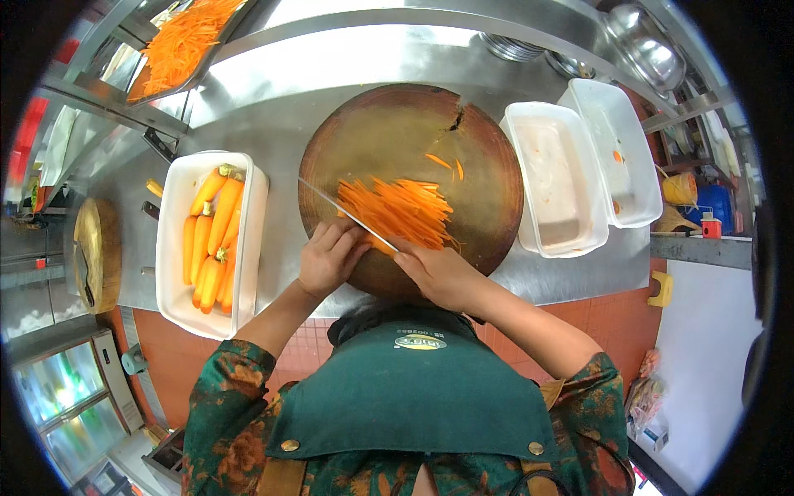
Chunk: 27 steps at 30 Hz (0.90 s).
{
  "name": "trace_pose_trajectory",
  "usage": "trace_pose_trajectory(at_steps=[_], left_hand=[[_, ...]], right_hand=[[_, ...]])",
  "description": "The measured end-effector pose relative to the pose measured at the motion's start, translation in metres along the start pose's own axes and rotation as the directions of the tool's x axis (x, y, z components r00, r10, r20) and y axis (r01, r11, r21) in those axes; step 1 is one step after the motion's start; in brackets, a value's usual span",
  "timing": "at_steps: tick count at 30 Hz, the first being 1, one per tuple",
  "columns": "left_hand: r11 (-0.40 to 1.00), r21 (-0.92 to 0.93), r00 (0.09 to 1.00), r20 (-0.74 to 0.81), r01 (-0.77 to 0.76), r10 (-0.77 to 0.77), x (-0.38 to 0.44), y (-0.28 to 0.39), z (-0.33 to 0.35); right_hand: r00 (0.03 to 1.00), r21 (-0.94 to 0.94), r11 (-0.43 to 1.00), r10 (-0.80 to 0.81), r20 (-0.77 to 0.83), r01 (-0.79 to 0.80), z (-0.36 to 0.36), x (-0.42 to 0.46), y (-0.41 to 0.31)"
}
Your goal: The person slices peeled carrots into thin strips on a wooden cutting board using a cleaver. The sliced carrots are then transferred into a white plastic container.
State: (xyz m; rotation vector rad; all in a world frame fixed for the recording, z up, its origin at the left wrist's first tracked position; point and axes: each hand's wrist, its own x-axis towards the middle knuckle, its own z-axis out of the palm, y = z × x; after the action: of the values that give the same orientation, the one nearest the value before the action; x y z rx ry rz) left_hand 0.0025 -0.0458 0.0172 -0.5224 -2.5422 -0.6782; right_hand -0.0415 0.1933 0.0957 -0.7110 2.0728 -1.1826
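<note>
On a round wooden chopping board [397, 130] lies a heap of carrot strips [403, 208]. My right hand [443, 273] is closed at the near end of a knife [347, 215], whose blade, seen nearly edge-on, slants up to the left along the heap's left side. My left hand [332, 257] rests with bent fingers on the board, left of the blade, by a bit of carrot mostly hidden under the fingers. A few loose carrot slivers [438, 161] lie farther up the board, below a crack near its far edge.
Whole peeled carrots [224, 208] fill a white plastic tub [256, 248] at the left. Two plastic tubs [600, 239] [651, 211] stand at the right, one with carrot bits. A tray of shredded carrot [180, 46] sits upper left, near a metal shelf [434, 17]. Another round board [105, 254] stands far left.
</note>
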Motion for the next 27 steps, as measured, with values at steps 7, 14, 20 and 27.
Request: trace_pose_trajectory(at_steps=[7, 14, 20, 27], left_hand=[[1.000, -0.013, 1.000, 0.005, -0.005, 0.005, -0.002, -0.001, 0.000], [1.000, -0.009, 1.000, 0.014, 0.006, -0.006, -0.004, 0.000, 0.000], [0.999, -0.031, 0.999, -0.027, -0.045, 0.044, -0.004, -0.006, 0.003], [1.000, -0.011, 1.000, -0.021, -0.019, 0.019, -0.006, -0.002, 0.002]], right_hand=[[0.996, -0.019, 0.999, 0.040, 0.085, -0.039, -0.009, -0.015, -0.008], [0.993, -0.047, 0.992, 0.120, 0.021, -0.119, 0.012, 0.003, -0.002], [0.990, 0.012, 0.991, 0.129, 0.058, -0.130, -0.007, 0.007, -0.003], [0.998, 0.012, 0.998, -0.069, -0.016, 0.069, 0.004, -0.018, 0.001]])
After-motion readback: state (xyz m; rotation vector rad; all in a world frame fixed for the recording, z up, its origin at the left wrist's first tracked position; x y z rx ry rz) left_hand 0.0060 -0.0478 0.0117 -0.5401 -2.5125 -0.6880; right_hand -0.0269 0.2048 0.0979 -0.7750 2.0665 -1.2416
